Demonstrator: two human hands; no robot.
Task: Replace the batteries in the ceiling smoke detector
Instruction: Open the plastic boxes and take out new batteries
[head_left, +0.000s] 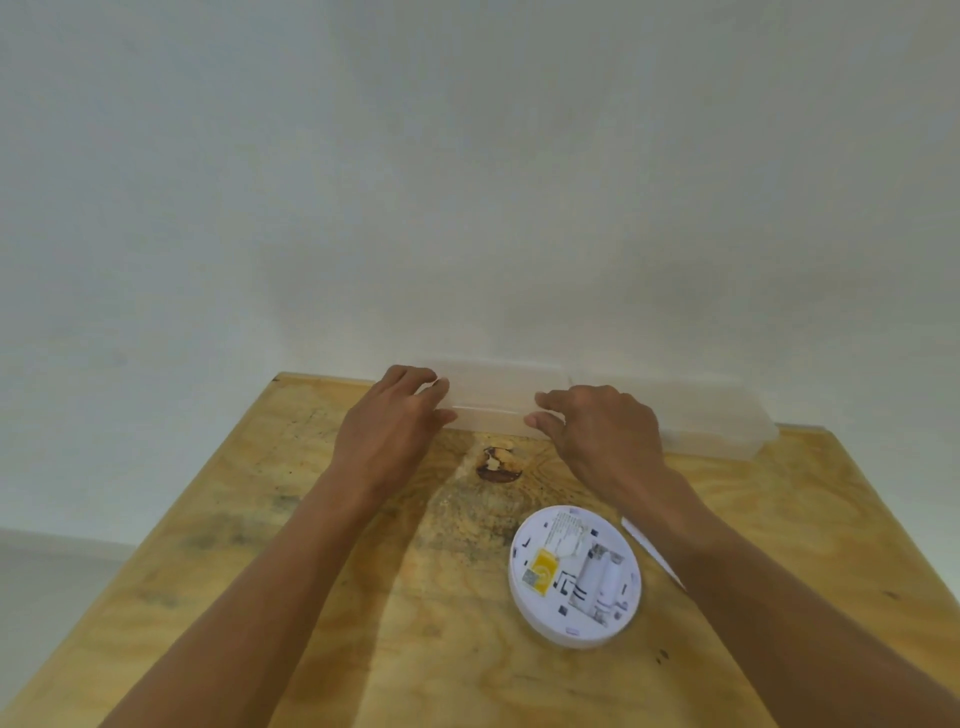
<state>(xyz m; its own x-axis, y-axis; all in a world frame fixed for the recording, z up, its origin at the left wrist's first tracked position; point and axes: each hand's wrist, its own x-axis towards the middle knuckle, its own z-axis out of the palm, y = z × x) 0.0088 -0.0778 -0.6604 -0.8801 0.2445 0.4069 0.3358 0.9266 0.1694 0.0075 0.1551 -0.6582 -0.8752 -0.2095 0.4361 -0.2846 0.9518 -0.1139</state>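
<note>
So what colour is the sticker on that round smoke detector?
Yellow, on the white smoke detector's upturned back; the head view shows it.
</note>
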